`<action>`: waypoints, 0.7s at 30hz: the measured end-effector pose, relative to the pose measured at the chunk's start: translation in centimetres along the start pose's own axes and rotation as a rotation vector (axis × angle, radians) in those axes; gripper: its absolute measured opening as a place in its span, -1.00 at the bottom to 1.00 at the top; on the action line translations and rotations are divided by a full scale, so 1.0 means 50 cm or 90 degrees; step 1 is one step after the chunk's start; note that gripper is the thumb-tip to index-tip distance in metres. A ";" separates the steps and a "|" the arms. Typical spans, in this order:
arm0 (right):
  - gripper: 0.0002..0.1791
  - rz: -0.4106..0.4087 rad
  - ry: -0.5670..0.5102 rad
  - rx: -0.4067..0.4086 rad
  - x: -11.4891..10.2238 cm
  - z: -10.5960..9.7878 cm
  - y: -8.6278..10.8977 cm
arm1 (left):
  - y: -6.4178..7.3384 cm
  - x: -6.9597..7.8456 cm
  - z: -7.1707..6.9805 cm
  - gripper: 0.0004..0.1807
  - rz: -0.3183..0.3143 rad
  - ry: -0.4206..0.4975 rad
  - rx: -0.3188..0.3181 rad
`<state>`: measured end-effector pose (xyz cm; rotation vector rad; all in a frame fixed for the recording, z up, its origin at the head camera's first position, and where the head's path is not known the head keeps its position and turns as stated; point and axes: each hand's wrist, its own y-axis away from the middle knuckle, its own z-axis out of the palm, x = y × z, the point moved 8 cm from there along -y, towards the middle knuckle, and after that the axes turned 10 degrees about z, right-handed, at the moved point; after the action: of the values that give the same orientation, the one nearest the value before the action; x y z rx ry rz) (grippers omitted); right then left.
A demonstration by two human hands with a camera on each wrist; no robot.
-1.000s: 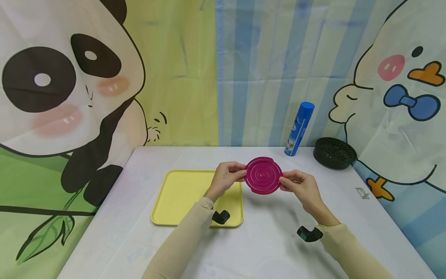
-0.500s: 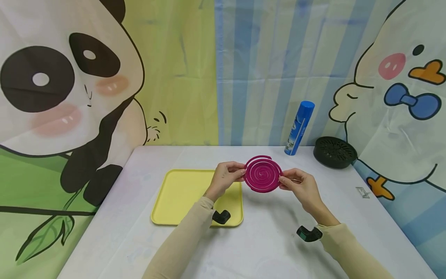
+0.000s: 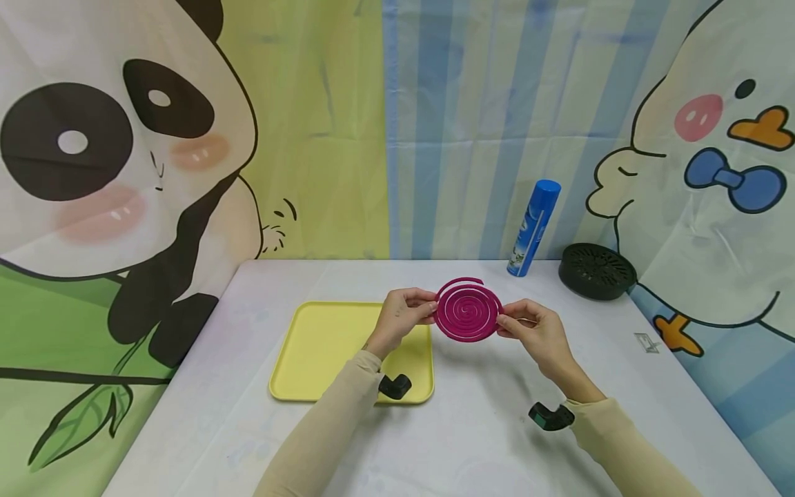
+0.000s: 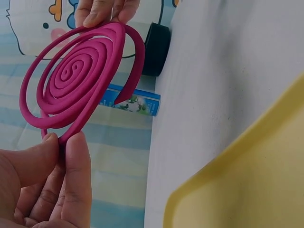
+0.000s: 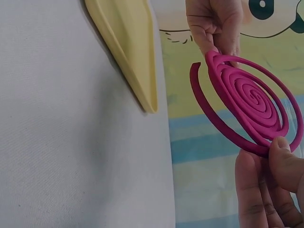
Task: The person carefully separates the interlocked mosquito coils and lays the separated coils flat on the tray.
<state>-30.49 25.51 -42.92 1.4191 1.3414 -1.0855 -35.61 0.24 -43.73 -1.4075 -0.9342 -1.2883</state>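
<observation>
Both hands hold a magenta mosquito coil (image 3: pixel 467 312) up above the table, just right of the tray. My left hand (image 3: pixel 400 317) pinches its left edge between thumb and fingers. At the opposite edge, my right hand (image 3: pixel 539 333) pinches it the same way. The wrist views show two interlocked spirals partly spread apart. One loose outer end (image 4: pixel 129 92) sticks out from the rest in the left wrist view, and the same coil (image 5: pixel 251 97) appears tilted in the right wrist view. Fingertips hide small parts of the rim.
A yellow tray (image 3: pixel 323 352) lies on the white table (image 3: pixel 459 442), partly beneath the left forearm. At the back right stand a blue spray can (image 3: pixel 534 228) and a round black slotted container (image 3: pixel 597 271). A patterned cloth (image 3: pixel 453 138) hangs behind the table.
The mosquito coil was a nearly compact disc a second ago; its outer arm has since come away at the top, leaving a gap. Both hands keep their grip and have barely moved.
</observation>
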 end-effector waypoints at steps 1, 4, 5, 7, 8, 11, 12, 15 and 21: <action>-0.71 -0.001 0.000 0.000 0.000 0.000 0.000 | 0.000 0.001 0.000 -0.82 0.000 0.001 0.000; -0.70 -0.005 0.003 -0.003 0.000 0.001 0.000 | 0.002 0.002 0.000 -0.82 -0.001 -0.001 0.001; -0.71 -0.002 0.000 -0.003 0.000 0.001 -0.001 | 0.003 0.003 0.000 -0.83 -0.002 -0.002 0.001; -0.70 0.001 0.001 -0.005 0.001 0.001 -0.002 | 0.003 0.004 0.000 -0.82 -0.001 -0.004 0.000; -0.70 0.005 0.001 -0.006 0.002 0.002 -0.002 | 0.002 0.004 -0.001 -0.82 0.002 -0.004 0.000; -0.67 0.020 0.004 -0.008 0.001 0.003 -0.003 | 0.002 0.007 -0.001 -0.82 0.017 -0.004 -0.001; -0.66 0.027 0.005 -0.008 0.001 0.003 -0.004 | 0.002 0.009 0.000 -0.82 0.025 -0.004 -0.001; -0.64 0.048 0.013 -0.008 0.002 0.004 -0.005 | 0.003 0.013 -0.001 -0.82 0.047 -0.010 0.006; -0.61 0.061 0.023 -0.001 0.004 0.004 -0.012 | 0.004 0.015 -0.006 -0.82 0.059 -0.008 0.029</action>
<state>-31.07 25.38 -43.16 1.4930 1.2860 -0.9998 -35.35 -0.14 -43.01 -1.4097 -0.8909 -1.1837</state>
